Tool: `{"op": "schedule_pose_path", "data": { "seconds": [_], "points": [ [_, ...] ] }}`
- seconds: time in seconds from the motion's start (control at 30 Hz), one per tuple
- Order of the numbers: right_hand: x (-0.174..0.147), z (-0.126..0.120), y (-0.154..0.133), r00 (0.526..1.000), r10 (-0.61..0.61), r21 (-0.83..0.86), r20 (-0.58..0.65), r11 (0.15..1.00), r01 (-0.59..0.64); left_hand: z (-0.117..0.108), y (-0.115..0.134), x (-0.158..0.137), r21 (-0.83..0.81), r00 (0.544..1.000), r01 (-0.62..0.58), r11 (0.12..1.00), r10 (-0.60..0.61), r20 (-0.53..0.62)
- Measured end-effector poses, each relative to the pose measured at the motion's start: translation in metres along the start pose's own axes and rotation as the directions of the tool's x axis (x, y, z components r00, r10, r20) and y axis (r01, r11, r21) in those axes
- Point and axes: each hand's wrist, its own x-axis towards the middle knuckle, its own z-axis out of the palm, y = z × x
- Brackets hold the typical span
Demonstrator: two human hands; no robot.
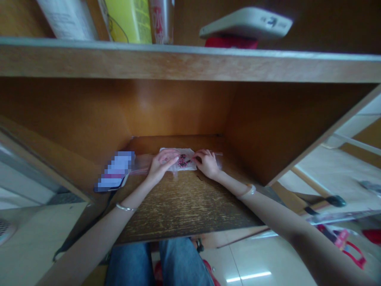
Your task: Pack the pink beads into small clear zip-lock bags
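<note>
A white sheet, paper or tissue [192,167], lies on the wooden desk. On it sits a small pile of dark and pink beads [182,160]. My left hand [162,163] rests over the sheet's left part, thumb stretched toward the beads and the other fingers curved apart from it. At the right edge of the sheet is my right hand [207,163], its thumb and forefinger pinched together beside the pile. Whatever lies between those fingertips is too small to name. Clear plastic [175,173] shows below the left thumb.
A blurred-out phone [116,172] with a cable lies left of my left hand. Above the desk runs a shelf [178,63] holding a yellow package [129,20], a can [162,22] and a white box-like device [247,24]. Side panels enclose the desk space.
</note>
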Motion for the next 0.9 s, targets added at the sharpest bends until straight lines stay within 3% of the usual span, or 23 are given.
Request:
{"op": "schedule_pose_path", "data": {
  "seconds": [0.07, 0.17, 0.3, 0.4, 0.5, 0.67, 0.77, 0.9],
  "points": [
    [0.0, -0.004, -0.004, 0.991, 0.025, 0.062, -0.131, 0.998, -0.017, 0.001, 0.0, -0.002, 0.03, 0.999, -0.024, 0.999, 0.023, 0.04],
    [-0.003, -0.011, -0.011, 0.941, 0.015, 0.17, -0.337, 0.984, 0.045, 0.005, 0.003, -0.006, 0.08, 0.995, -0.044, 0.996, 0.037, 0.09],
    [-0.01, -0.015, -0.021, 0.903, -0.103, 0.264, -0.418, 0.937, 0.229, 0.01, 0.009, -0.01, 0.117, 0.991, -0.044, 0.992, 0.028, 0.131],
    [-0.014, -0.015, -0.025, 0.907, -0.222, 0.302, -0.359, 0.892, 0.337, 0.012, 0.009, -0.01, 0.144, 0.987, -0.08, 0.986, 0.058, 0.147],
    [-0.016, -0.014, -0.028, 0.914, -0.277, 0.32, -0.296, 0.873, 0.368, 0.012, 0.007, -0.01, 0.15, 0.984, -0.116, 0.982, 0.093, 0.15],
    [-0.011, -0.008, -0.022, 0.957, -0.118, 0.233, -0.265, 0.955, 0.183, 0.012, 0.005, -0.009, 0.122, 0.991, -0.089, 0.989, 0.077, 0.106],
    [-0.008, 0.0, -0.013, 0.996, -0.051, 0.053, -0.08, 0.997, 0.055, 0.013, 0.005, -0.008, 0.1, 0.997, -0.059, 0.993, 0.055, 0.049],
    [-0.006, 0.007, -0.004, 0.996, -0.031, -0.1, 0.089, 0.994, 0.04, 0.012, 0.004, -0.008, 0.081, 0.999, -0.053, 0.995, 0.053, -0.008]
  ]
}}
